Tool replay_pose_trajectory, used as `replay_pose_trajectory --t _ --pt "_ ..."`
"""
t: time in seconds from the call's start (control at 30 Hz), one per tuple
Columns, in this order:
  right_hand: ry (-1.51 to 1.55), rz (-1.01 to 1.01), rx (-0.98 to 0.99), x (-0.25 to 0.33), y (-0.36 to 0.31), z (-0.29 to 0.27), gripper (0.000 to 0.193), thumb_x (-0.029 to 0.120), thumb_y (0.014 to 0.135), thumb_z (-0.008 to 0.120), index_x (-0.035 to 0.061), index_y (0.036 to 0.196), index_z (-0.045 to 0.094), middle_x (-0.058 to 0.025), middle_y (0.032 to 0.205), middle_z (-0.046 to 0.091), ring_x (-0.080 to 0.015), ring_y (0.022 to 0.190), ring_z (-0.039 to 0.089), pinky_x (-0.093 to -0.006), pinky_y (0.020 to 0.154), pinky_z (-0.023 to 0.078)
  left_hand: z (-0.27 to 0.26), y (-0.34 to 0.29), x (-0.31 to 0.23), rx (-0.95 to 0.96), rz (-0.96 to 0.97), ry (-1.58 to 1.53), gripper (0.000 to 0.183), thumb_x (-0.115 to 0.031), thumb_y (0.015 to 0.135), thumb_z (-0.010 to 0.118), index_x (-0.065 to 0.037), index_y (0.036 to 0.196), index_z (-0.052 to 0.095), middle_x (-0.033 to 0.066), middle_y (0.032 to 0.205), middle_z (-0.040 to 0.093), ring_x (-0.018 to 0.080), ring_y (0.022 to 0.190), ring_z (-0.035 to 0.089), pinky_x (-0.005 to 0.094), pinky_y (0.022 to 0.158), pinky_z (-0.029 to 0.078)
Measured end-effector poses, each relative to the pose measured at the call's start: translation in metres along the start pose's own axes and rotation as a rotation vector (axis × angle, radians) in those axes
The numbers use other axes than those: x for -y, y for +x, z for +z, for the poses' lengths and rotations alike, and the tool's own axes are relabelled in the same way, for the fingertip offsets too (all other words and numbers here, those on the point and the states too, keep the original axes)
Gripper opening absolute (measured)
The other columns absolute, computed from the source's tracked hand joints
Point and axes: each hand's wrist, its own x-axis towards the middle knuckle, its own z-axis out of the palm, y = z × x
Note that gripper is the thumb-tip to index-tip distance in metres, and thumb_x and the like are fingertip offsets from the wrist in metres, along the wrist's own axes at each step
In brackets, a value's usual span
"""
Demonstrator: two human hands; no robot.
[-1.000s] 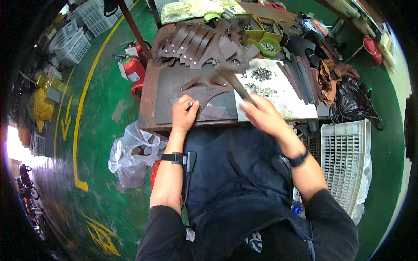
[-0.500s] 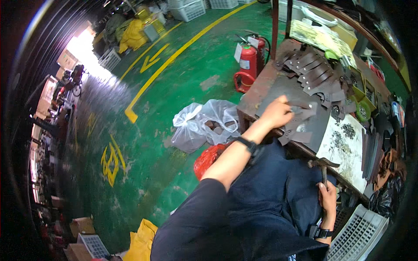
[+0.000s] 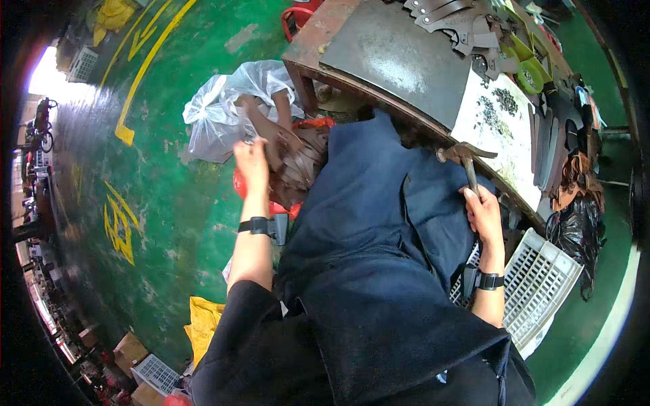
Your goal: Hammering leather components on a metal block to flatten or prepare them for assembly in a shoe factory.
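Observation:
On the left, my left hand (image 3: 250, 166) is closed at the edge of a brown leather piece (image 3: 267, 128), which is smeared by motion; its exact grip is partly hidden. Just below and beside it, several brown leather pieces (image 3: 298, 166) lie heaped in a red plastic bag (image 3: 291, 210) on the floor. My right hand (image 3: 484, 213) is wrapped round the handle of a hammer (image 3: 467, 159), its head up, near the front edge of the workbench. A dark flat mat (image 3: 393, 54) covers part of the bench top.
Leather pieces with metal studs (image 3: 443, 17) lie at the back of the workbench (image 3: 308, 40). Small dark parts (image 3: 497, 108) are scattered on a white sheet (image 3: 484, 135). A clear plastic bag (image 3: 210, 125) stands left of the bench, and a white crate (image 3: 542, 277) sits right of my legs.
My left hand has moved from the bench mat left and down to the red bag, and the leather pieces at the mat's front are gone from it. My right hand still holds the hammer.

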Motion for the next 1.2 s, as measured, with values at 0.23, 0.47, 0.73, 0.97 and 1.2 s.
replay_pose_trajectory --t 0.23,0.47,0.73,0.97,1.2 --pt "-0.029 -0.016 -0.042 -0.005 -0.006 0.01 0.02 0.028 0.096 0.063 0.0084 0.092 0.064 0.0095 0.059 0.043 -0.0018 0.045 0.035 -0.0215 0.041 0.026 0.049 -0.101 0.071 0.584 -0.601 -0.457 0.032 -0.025 0.095 0.051 0.002 0.108 0.064 0.0123 0.095 0.069 0.0212 0.096 0.065 0.0311 0.083 0.049" --pt "-0.141 -0.023 -0.091 0.004 -0.01 -0.003 0.026 0.031 0.092 0.066 0.0051 0.09 0.065 0.0075 0.065 0.047 -0.0048 0.06 0.043 -0.0252 0.052 0.036 -0.017 -0.004 -0.038 0.434 -0.375 -0.685 0.028 -0.027 0.099 0.053 -0.006 0.109 0.068 -0.0028 0.08 0.054 0.0079 0.069 0.05 0.0259 0.064 0.047" --pt "-0.101 -0.254 -0.064 -0.007 0.003 -0.003 0.037 0.035 0.091 0.068 0.0038 0.075 0.057 -0.0049 0.055 0.045 -0.01 0.055 0.041 -0.0344 0.052 0.036 -0.035 0.095 -0.26 0.402 0.237 -0.556 0.025 -0.021 0.095 0.061 -0.005 0.112 0.068 -0.0039 0.088 0.059 0.0039 0.065 0.044 0.0206 0.059 0.038" --pt "-0.154 -0.247 -0.08 -0.008 -0.005 -0.009 0.033 0.039 0.091 0.067 0.0059 0.086 0.064 -0.0159 0.063 0.058 -0.0287 0.056 0.057 -0.0393 0.056 0.044 0.083 0.094 -0.447 0.476 0.777 0.003 0.063 -0.044 0.082 0.071 -0.016 0.135 0.052 0.0185 0.09 0.068 0.0356 0.082 0.066 0.0436 0.075 0.051" --pt "-0.1 -0.293 -0.026 -0.005 -0.001 -0.011 0.033 0.038 0.09 0.066 0.0057 0.089 0.065 -0.0166 0.068 0.061 -0.0317 0.062 0.061 -0.0403 0.059 0.045 0.135 0.123 -0.448 0.206 1.054 0.161 0.046 -0.024 0.084 0.063 -0.008 0.128 0.058 0.0176 0.106 0.068 0.0351 0.095 0.066 0.0459 0.081 0.053"
